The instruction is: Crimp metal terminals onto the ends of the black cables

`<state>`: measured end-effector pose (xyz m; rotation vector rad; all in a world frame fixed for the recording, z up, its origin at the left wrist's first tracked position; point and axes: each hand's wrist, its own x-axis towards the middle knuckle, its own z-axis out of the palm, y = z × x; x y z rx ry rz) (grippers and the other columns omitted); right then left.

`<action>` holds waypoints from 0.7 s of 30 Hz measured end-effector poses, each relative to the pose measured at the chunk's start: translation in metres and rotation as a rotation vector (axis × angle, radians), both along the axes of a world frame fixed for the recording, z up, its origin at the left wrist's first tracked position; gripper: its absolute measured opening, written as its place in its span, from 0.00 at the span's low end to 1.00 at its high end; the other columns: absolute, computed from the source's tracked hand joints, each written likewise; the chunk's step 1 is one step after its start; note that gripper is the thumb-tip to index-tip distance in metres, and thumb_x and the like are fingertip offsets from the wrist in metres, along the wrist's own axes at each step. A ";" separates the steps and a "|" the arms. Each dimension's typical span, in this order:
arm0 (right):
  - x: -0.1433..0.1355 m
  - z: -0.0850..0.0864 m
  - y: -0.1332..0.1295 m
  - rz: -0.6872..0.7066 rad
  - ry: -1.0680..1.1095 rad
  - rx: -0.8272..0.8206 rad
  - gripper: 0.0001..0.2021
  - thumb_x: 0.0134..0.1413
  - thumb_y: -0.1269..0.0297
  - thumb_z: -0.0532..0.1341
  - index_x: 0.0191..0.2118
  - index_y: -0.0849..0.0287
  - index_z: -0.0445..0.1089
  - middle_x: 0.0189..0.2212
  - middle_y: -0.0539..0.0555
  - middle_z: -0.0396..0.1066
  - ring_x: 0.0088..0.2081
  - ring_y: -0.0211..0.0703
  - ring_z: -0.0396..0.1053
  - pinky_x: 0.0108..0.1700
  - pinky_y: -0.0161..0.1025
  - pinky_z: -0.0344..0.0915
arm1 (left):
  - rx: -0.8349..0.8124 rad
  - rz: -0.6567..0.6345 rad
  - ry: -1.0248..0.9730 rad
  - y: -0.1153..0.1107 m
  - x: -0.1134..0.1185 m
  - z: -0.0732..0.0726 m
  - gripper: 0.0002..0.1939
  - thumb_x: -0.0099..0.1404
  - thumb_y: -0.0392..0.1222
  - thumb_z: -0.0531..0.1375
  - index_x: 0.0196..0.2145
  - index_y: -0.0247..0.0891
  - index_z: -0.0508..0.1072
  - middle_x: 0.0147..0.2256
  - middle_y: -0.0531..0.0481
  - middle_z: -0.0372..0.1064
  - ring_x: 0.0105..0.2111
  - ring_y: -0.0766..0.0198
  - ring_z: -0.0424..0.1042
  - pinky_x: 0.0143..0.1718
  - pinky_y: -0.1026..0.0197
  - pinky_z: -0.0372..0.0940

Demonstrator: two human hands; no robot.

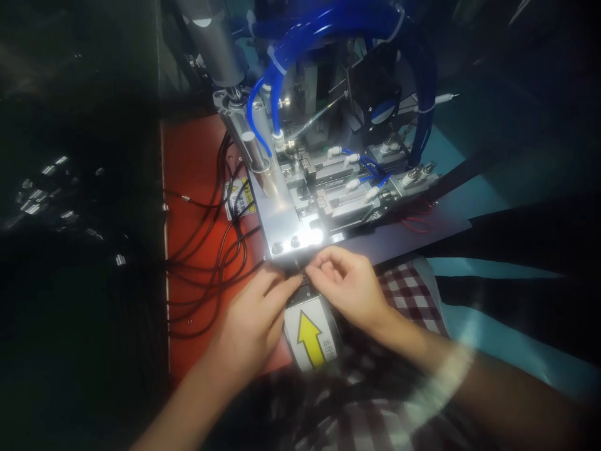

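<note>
At the near end of a metal machine [282,216], both hands meet just below its bright plate. My left hand [251,313] has its thumb and fingers closed at a small dark part at the machine's front edge; what they hold is hidden. From the right, my right hand [350,282] pinches at the same spot with curled fingers, its fingertips almost touching the left thumb. Whatever lies between them is too small to tell. Directly below the fingertips sits a white label with a yellow arrow [310,335].
Black cables [220,250] loop over the orange-red surface [188,351] at the left. Thick blue tubes [328,25] arch over the machine. Small pneumatic fittings [350,160] stand at its right. A checkered cloth [413,291] shows at the lower right.
</note>
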<state>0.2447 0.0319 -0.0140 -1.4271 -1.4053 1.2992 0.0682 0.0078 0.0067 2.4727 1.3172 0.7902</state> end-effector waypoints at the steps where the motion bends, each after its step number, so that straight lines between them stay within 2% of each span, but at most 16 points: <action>1: 0.000 -0.001 0.000 -0.006 0.016 -0.008 0.05 0.51 0.64 0.61 0.28 0.58 0.68 0.22 0.48 0.65 0.23 0.35 0.60 0.27 0.34 0.58 | -0.003 -0.001 -0.002 0.000 0.000 0.000 0.14 0.66 0.27 0.51 0.44 0.31 0.73 0.37 0.45 0.68 0.36 0.67 0.71 0.37 0.70 0.68; 4: 0.003 -0.001 0.002 -0.016 0.105 -0.116 0.07 0.49 0.62 0.63 0.27 0.59 0.68 0.19 0.47 0.63 0.22 0.35 0.59 0.26 0.35 0.58 | -0.011 -0.003 -0.005 -0.001 0.000 -0.001 0.14 0.66 0.27 0.51 0.44 0.31 0.73 0.37 0.45 0.68 0.37 0.66 0.71 0.38 0.69 0.68; 9: 0.007 0.004 0.007 -0.027 0.283 -0.350 0.09 0.45 0.61 0.66 0.26 0.61 0.70 0.22 0.49 0.69 0.26 0.37 0.65 0.31 0.36 0.63 | 0.014 -0.004 -0.005 0.000 0.001 0.000 0.13 0.67 0.28 0.50 0.43 0.32 0.73 0.37 0.45 0.69 0.37 0.66 0.72 0.38 0.68 0.69; 15: 0.007 0.004 0.010 -0.023 0.330 -0.405 0.07 0.44 0.63 0.65 0.26 0.61 0.71 0.22 0.48 0.69 0.26 0.35 0.64 0.31 0.35 0.62 | -0.003 0.003 -0.018 0.000 0.001 0.000 0.14 0.67 0.29 0.50 0.43 0.34 0.73 0.37 0.46 0.69 0.36 0.66 0.72 0.37 0.68 0.69; 17: 0.007 0.004 0.011 -0.023 0.345 -0.438 0.07 0.44 0.64 0.65 0.25 0.62 0.71 0.21 0.47 0.67 0.24 0.34 0.61 0.28 0.33 0.58 | -0.018 0.002 -0.019 -0.001 0.000 -0.001 0.14 0.66 0.28 0.50 0.44 0.33 0.73 0.36 0.46 0.69 0.35 0.67 0.72 0.35 0.69 0.69; 21: 0.008 0.002 0.012 -0.005 0.372 -0.521 0.08 0.45 0.63 0.64 0.24 0.62 0.71 0.17 0.44 0.59 0.20 0.30 0.50 0.22 0.32 0.45 | -0.026 0.002 -0.001 -0.001 -0.001 -0.002 0.14 0.65 0.27 0.51 0.44 0.32 0.73 0.37 0.45 0.68 0.37 0.66 0.72 0.37 0.69 0.69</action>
